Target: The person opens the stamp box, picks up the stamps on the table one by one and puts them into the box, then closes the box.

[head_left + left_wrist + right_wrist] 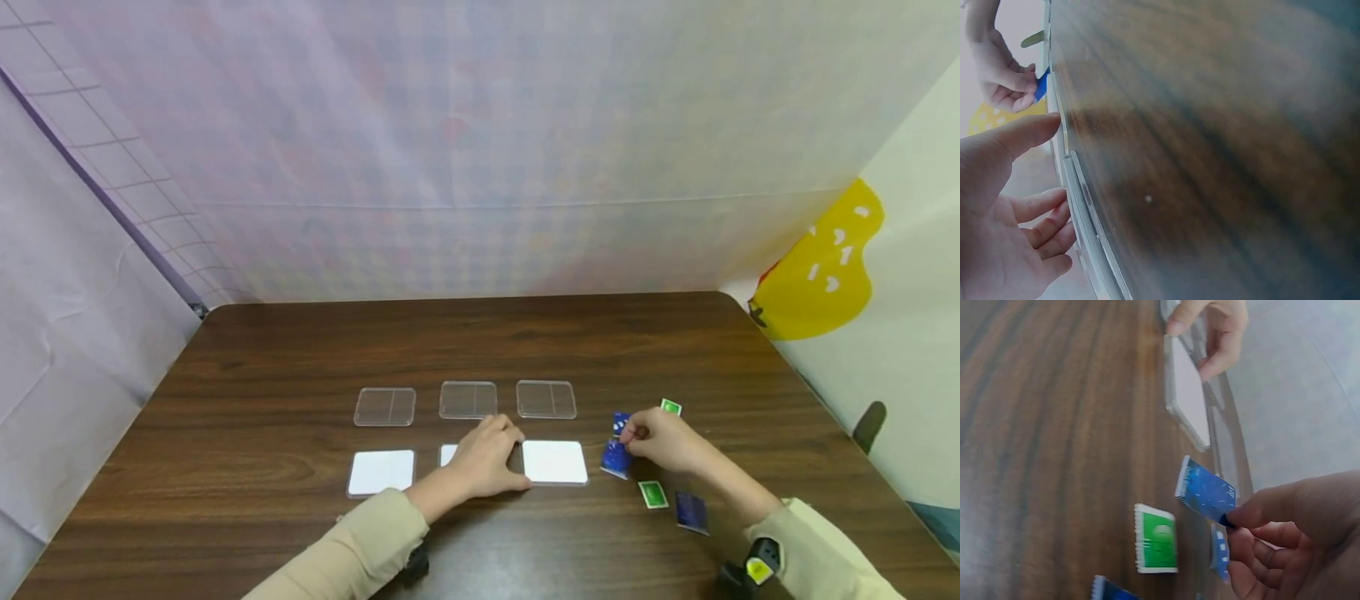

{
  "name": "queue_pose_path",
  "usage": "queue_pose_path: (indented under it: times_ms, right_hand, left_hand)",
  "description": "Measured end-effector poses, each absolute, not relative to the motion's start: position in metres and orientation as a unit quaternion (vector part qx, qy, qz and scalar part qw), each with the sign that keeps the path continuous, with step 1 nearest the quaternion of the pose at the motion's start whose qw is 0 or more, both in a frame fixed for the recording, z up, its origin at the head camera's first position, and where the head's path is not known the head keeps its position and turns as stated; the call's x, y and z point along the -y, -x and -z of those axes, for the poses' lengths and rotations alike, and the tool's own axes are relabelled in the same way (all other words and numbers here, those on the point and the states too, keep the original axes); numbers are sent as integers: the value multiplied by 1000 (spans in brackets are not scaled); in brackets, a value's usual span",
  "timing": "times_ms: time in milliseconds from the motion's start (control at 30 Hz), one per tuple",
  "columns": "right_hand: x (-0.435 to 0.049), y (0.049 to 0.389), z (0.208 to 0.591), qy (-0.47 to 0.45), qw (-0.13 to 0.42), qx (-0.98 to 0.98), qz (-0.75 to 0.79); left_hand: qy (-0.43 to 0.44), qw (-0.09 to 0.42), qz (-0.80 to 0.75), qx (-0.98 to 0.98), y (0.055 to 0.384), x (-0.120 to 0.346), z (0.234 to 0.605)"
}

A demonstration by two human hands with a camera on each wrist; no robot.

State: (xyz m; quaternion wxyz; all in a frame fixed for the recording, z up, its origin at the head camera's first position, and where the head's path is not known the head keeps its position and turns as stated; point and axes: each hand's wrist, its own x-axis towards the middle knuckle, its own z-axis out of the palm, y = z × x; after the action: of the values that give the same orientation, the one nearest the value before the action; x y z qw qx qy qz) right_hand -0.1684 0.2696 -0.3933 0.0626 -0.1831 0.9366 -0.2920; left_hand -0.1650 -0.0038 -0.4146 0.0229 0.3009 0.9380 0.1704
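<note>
My right hand (663, 437) pinches the corner of a blue stamp (1204, 490) with a serrated edge, tilted over the right side of the table. Just behind it lies another blue stamp with white marks (621, 423). My left hand (483, 458) rests at the left end of a white card in a clear case (555, 462), its thumb at the near corner and its fingers spread toward the far one. The same hand partly covers the middle white card (447, 454). Close to my right hand lie a green stamp (652, 494) and a dark blue one (692, 512).
Three clear lids, left (385, 407), middle (468, 400) and right (546, 399), form a row behind the white cards. A third white card (381, 472) lies at the left. Another green stamp (671, 407) is beyond my right hand. Cloth (480, 167) hangs behind the table.
</note>
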Motion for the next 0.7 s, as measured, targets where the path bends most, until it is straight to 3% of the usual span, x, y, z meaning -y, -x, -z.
queue_pose_path:
  times_ms: [233,700]
  right_hand:
    - [-271,173,377,200,115,-918,323]
    - [-242,182,356,245,156,-900,324]
  left_hand:
    - [-300,23,-174,-938,165,3,415]
    - [-312,4,-184,-932,167,5,421]
